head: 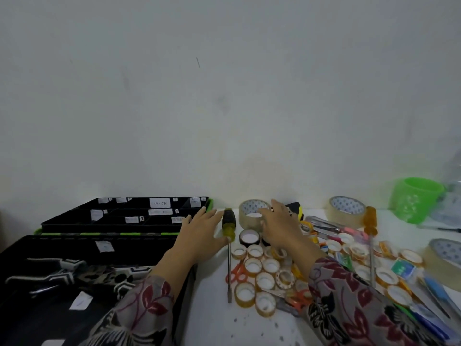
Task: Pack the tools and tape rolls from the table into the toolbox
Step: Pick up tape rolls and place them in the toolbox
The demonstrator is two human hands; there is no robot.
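The black toolbox (104,248) lies open at the left, with pliers (62,273) in its near tray and labelled compartments behind. My left hand (199,231) hovers open just left of a yellow-and-black screwdriver (229,227) lying on the white table. My right hand (282,226) is spread open over a large clear tape roll (249,211) and a black tape roll (248,238), holding nothing. Several small tape rolls (264,280) and orange scissors (237,273) lie in front of the hands.
A second large tape roll (346,213), an orange-handled screwdriver (371,221), tweezers, pens and more small rolls crowd the table's right. A green cup (414,198) stands at the back right. Another big roll (446,260) sits at the right edge. The wall is close behind.
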